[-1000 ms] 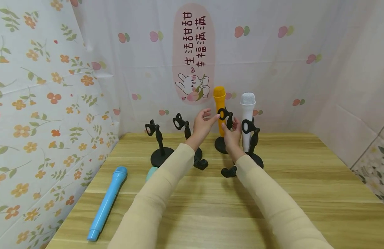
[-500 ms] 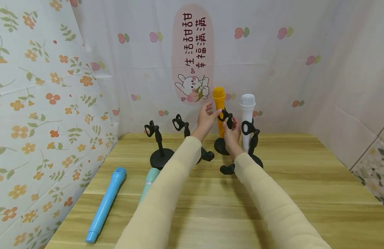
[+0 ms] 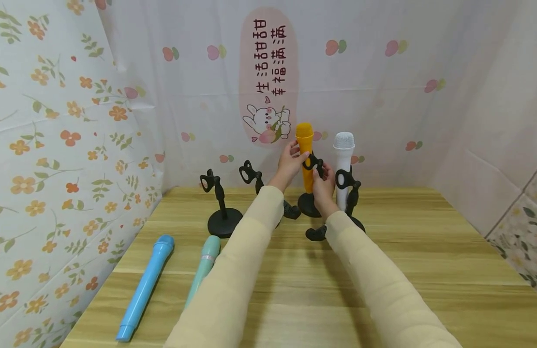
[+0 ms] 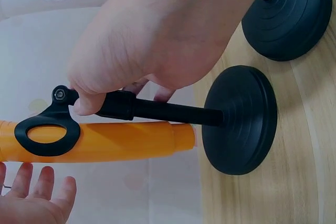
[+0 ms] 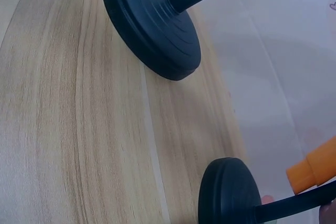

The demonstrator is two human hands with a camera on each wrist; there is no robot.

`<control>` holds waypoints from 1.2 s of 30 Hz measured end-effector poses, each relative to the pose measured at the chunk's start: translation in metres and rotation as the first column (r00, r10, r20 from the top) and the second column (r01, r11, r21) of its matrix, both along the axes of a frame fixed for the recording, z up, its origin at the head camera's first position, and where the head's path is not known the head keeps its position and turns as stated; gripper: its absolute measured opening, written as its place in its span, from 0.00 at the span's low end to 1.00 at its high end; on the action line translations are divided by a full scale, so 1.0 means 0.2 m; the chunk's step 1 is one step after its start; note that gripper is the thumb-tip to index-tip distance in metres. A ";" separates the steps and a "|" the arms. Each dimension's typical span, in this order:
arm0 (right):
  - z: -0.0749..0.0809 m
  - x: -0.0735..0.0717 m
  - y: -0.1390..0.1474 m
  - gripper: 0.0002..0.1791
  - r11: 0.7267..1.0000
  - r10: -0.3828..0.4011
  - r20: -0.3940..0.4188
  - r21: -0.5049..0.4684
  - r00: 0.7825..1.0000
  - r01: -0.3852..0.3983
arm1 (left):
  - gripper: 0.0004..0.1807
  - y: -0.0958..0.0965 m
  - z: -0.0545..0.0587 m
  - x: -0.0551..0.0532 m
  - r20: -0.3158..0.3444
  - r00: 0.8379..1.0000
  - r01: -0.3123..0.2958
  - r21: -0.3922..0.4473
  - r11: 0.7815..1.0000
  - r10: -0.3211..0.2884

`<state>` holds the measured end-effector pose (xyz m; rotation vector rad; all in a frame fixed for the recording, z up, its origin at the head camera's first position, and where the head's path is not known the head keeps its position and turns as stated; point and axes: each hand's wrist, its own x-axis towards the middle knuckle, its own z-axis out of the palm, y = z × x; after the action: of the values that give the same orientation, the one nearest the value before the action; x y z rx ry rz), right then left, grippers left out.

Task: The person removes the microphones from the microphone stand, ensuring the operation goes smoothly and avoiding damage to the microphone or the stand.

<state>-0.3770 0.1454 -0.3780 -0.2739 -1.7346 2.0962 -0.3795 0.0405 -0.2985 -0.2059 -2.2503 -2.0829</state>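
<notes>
An orange microphone [image 3: 305, 133] stands upright in the black ring clip [image 4: 73, 136] of a desk stand, its lower end [image 5: 305, 176] hanging just above the round base [image 4: 239, 121]. My right hand [image 3: 324, 187] grips the upper part of this stand's post, the thumb near the clip joint. My left hand [image 3: 288, 166] is at the microphone's left side. In the left wrist view its fingers [image 4: 42, 182] are extended and loosely spread, the tips at the microphone's edge. How its thumb meets the clip is hard to tell.
A white microphone [image 3: 344, 145] sits in another stand at the right. Two stands with bare clips, one [image 3: 225, 223] partly behind my left sleeve, are at the left. A blue microphone [image 3: 145, 287] and a mint-green microphone [image 3: 203, 270] lie on the wooden table [image 3: 307, 295].
My left hand has moved slightly right and up, closer to the orange microphone. The left sleeve has shifted right, uncovering more of the mint-green microphone. My right hand keeps its grip on the stand.
</notes>
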 end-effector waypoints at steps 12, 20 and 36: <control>-0.03 0.00 -0.01 0.21 0.999 -0.032 -0.004 -0.017 0.999 0.032 | 0.29 0.06 -0.03 0.00 -0.012 0.998 -0.067 0.004 0.998 0.067; -0.03 0.01 -0.02 0.19 0.999 -0.036 0.001 -0.023 0.999 0.036 | 0.27 0.07 -0.03 0.01 -0.020 0.994 -0.110 0.027 0.994 0.110; -0.01 0.00 -0.02 0.19 0.997 -0.040 0.005 -0.065 0.999 0.040 | 0.24 0.04 -0.02 -0.02 -0.006 0.990 -0.138 0.028 0.990 0.138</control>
<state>-0.3780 0.1418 -0.3792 -0.3287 -1.6507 2.1272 -0.3828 0.0487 -0.3016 -0.0550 -2.1630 -2.0378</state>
